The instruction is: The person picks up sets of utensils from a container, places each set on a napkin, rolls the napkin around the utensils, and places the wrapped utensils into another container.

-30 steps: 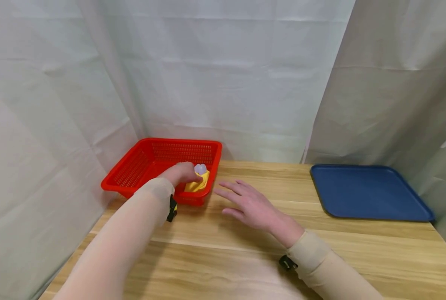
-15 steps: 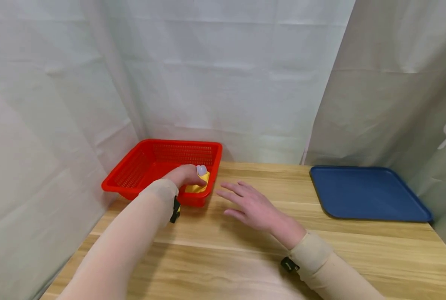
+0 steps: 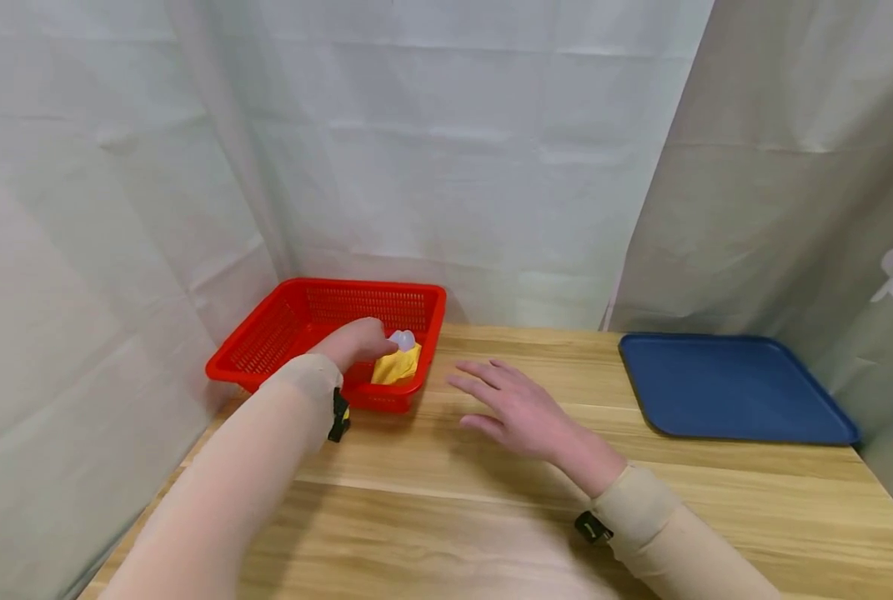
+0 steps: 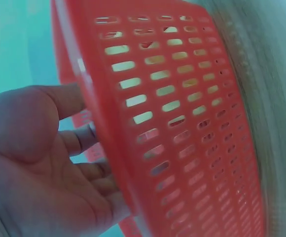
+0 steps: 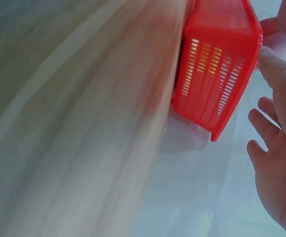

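In the head view my left hand (image 3: 358, 338) reaches over the front of a red perforated plastic basket (image 3: 217, 367). Beside its fingers, at the basket's right end, lies a crumpled yellow piece (image 3: 395, 367), cloth or wrapper, I cannot tell. Pale, see-through rounded pieces (image 3: 403, 340) sit at its far side. The left wrist view shows the left palm (image 4: 49, 163) with thumb and fingers apart, fingertips hidden behind the basket's rim. Nothing shows in its grasp. My right hand (image 3: 517, 410) hovers over the table right of the basket, fingers spread, holding nothing.
A flat blue tray (image 3: 739, 387) lies at the right on the wooden table (image 3: 431, 517). Pale curtains (image 3: 454, 167) hang behind the table and along both sides. The basket stands in the back left corner near the curtain.
My left hand has drawn up and left off the yellow piece, more of which shows now. The right hand has shifted slightly right, its fingers still spread.
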